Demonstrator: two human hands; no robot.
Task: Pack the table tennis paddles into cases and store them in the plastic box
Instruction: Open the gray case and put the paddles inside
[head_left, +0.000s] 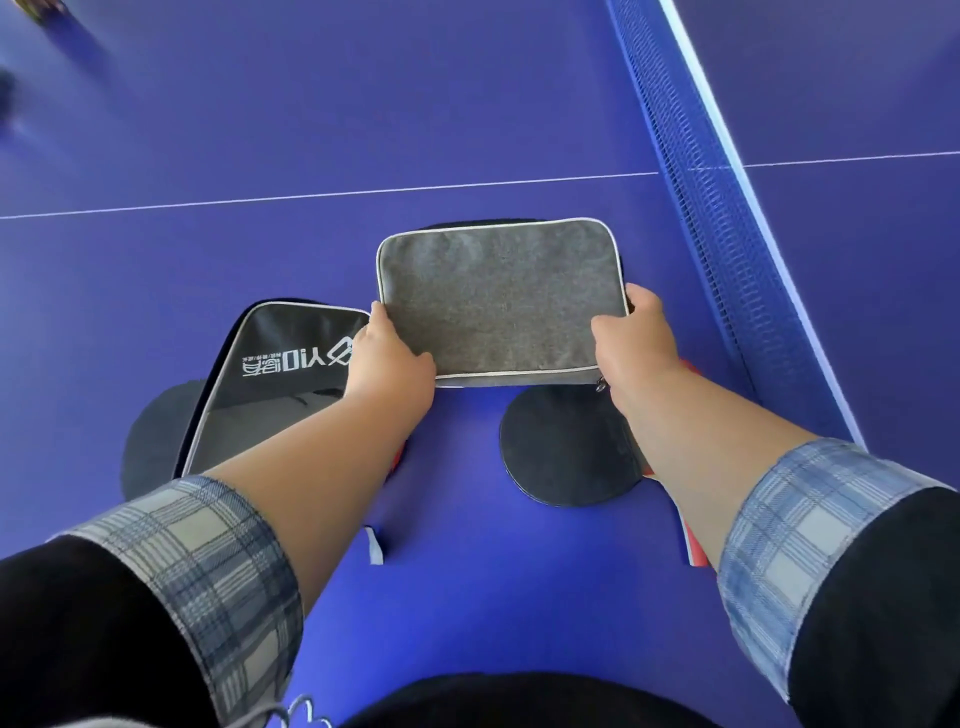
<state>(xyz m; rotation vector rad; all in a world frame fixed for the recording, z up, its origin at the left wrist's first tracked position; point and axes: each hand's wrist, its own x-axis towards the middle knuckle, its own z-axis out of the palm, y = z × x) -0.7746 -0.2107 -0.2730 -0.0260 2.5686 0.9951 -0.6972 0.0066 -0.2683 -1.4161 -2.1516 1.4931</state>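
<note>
A grey felt paddle case (498, 301) with pale piping is held over the blue table. My left hand (389, 358) grips its near-left corner and my right hand (631, 338) grips its near-right corner by the zipper pull. Below it lies a paddle with black rubber (563, 447), partly under my right forearm, with a red edge showing beside it. To the left a black case with white lettering (270, 384) lies on top of another dark paddle (153, 436). A dark shape peeks out behind the grey case.
The blue net (691, 171) with its white top band runs along the right side. White lines cross the table tennis table (311, 104). A small white tag (375, 545) lies near my left forearm. No plastic box is in view.
</note>
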